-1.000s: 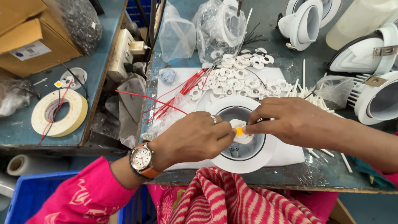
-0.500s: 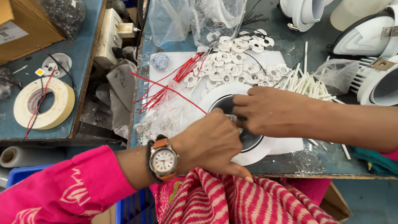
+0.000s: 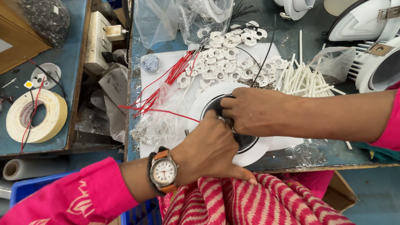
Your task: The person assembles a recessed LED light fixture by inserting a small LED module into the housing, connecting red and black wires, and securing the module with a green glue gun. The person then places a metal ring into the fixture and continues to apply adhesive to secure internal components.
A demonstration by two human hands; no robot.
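From the head camera, your left hand (image 3: 208, 152) and your right hand (image 3: 254, 110) meet over the round white light fitting (image 3: 200, 100) that lies near the front edge of the bench (image 3: 287, 33). Your right fingers curl down into its dark centre. Your left fingers fold in beside them, thumb stretched toward the striped cloth (image 3: 254, 204) on your lap. Whether either hand pinches a small part, I cannot tell. It looks as if you are seating something in that centre, so keep the fitting flat, steady the rim with one hand, and press straight down with the other rather than twisting. Mind the red wires (image 3: 166, 87) trailing just left of the rim, which could snag under your wrist.

Most of the fitting's opening is covered by your knuckles, so what sits inside stays unseen. The pile of small white plastic pieces (image 3: 227, 54) and the white sleeves (image 3: 302, 79) lie behind, untouched. The larger white housings (image 3: 375, 46) at the right are cut off by the frame.
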